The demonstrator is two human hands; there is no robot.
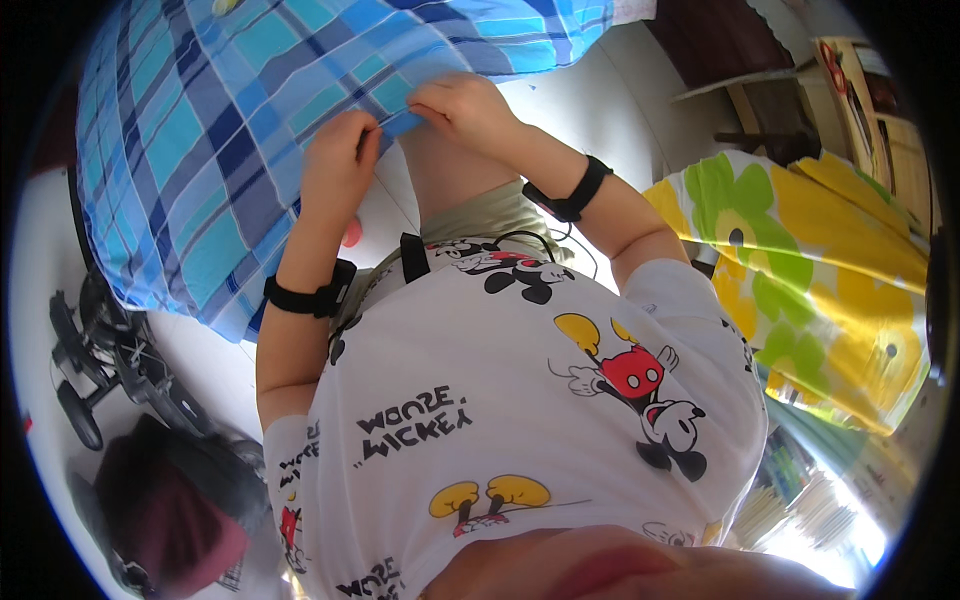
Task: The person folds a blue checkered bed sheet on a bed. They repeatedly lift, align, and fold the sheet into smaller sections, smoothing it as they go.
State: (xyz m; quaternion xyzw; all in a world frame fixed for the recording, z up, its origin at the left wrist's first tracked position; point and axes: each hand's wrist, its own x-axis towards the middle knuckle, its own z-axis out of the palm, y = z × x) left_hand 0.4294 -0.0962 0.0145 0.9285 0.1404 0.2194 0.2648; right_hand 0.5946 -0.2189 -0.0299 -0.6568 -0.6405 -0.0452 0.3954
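Note:
A blue plaid cloth (217, 142) spreads across the upper left, its near edge reaching me. My left hand (339, 157) pinches this edge between thumb and fingers. Just to the right, my right hand (469, 112) grips the same edge, and a short folded strip of it shows between the two hands. What lies under the cloth is hidden. Black straps with small devices are fastened round both my forearms (311, 296). One bare leg (450, 169) stands below the right hand, beside the cloth. A small yellowish thing (223, 7) lies on the cloth at the top edge.
A black wheeled frame (135, 360) and a dark and pink fabric item (172, 517) are at the left. On the right, a yellow-green floral cloth (810, 277) hangs near a wooden shelf (847, 97). Books or papers (802, 510) are lower right. A black cable (529, 236) crosses my waist.

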